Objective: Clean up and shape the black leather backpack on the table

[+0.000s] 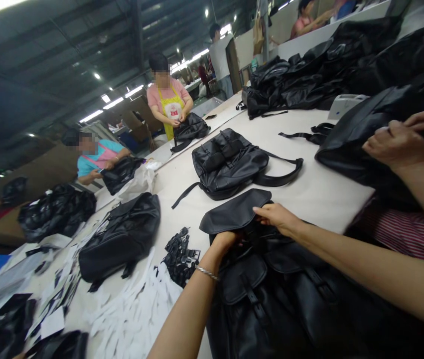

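Right in front of me stands a black backpack (282,299) with two buckled front pockets, its top flap (234,212) raised. My left hand (226,242), below a twisted bracelet, reaches under the flap; its fingers are hidden there. With thumb and fingers, my right hand (277,217) pinches the flap's right edge. Just beyond the flap, another black backpack (230,159) lies on the table with its straps spread. To the left of my wrist is a pile of black buckle straps (182,257).
White strips (133,309) cover the pale table (182,209) at left, near a third backpack (122,237). Heaped black bags (309,75) fill the far right. A co-worker's hands (402,142) work on a bag close at right. Two co-workers in aprons handle bags across the table.
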Demonstrator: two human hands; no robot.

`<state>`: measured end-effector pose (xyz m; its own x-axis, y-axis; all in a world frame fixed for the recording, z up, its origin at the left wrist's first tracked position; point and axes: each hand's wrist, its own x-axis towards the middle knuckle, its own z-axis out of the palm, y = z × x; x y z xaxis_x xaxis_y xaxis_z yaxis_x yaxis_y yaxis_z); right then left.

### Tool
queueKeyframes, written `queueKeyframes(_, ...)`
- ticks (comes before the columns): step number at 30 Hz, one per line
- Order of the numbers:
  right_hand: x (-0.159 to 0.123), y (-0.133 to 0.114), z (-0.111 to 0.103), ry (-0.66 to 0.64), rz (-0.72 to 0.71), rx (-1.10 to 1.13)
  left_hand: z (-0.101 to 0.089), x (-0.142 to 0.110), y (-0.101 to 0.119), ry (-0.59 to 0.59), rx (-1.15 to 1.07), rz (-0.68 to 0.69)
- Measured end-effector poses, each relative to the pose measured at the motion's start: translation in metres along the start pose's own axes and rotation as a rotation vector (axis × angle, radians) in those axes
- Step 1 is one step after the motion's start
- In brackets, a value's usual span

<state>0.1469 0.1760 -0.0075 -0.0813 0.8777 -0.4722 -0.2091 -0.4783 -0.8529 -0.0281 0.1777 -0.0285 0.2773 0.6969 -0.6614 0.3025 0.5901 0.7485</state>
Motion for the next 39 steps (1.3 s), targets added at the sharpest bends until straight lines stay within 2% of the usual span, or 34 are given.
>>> queueKeyframes(2, 0.009, -0.012, 0.001, 0.033, 0.007, 0.069, -0.008, -0.009, 0.007, -0.03, -0.033, -0.03)
queueKeyframes(7, 0.026, -0.022, 0.002, 0.034, 0.055, 0.19, -0.014, -0.033, 0.024, -0.289, -0.142, -0.114)
queueKeyframes(10, 0.03, -0.01, -0.002, 0.027, 0.019, 0.203, -0.006, -0.051, 0.016, -0.412, -0.251, -0.092)
queueKeyframes(12, 0.028, -0.001, -0.009, -0.002, -0.025, 0.191, 0.0, -0.063, 0.003, -0.452, -0.282, -0.002)
queueKeyframes(13, 0.026, 0.003, -0.014, -0.03, -0.045, 0.18, 0.001, -0.068, -0.004, -0.419, -0.232, 0.072)
queueKeyframes(14, 0.024, 0.007, -0.019, -0.065, -0.054, 0.178, 0.001, -0.07, -0.011, -0.33, -0.122, 0.159)
queueKeyframes(16, 0.022, 0.011, -0.031, -0.158, -0.129, 0.055, -0.006, -0.07, -0.023, -0.013, 0.225, 0.351)
queueKeyframes(18, 0.024, 0.014, -0.043, -0.204, -0.394, -0.304, -0.019, -0.063, -0.032, 0.298, 0.531, 0.504)
queueKeyframes(20, 0.029, 0.016, -0.05, -0.183, -0.755, -0.808, -0.033, -0.049, -0.037, 0.427, 0.727, 0.591)
queueKeyframes(21, 0.033, 0.018, -0.052, -0.153, -0.888, -1.041, -0.039, -0.041, -0.038, 0.435, 0.779, 0.611)
queueKeyframes(22, 0.037, 0.019, -0.052, -0.124, -0.958, -1.216, -0.042, -0.033, -0.038, 0.432, 0.814, 0.619)
queueKeyframes(25, 0.053, 0.022, -0.053, -0.071, -0.952, -1.483, -0.047, -0.009, -0.032, 0.432, 0.861, 0.613)
queueKeyframes(28, 0.074, 0.022, -0.058, -0.024, -0.911, -1.488, -0.05, 0.005, -0.022, 0.405, 0.876, 0.619)
queueKeyframes(32, 0.094, 0.024, -0.071, -0.018, -0.888, -1.445, -0.064, 0.008, -0.01, 0.206, 0.941, 0.585)
queueKeyframes(35, 0.097, 0.028, -0.076, -0.051, -0.892, -1.423, -0.07, 0.006, -0.005, 0.114, 1.024, 0.535)
queueKeyframes(39, 0.095, 0.029, -0.077, -0.072, -0.886, -1.411, -0.069, 0.006, -0.001, 0.09, 1.095, 0.512)
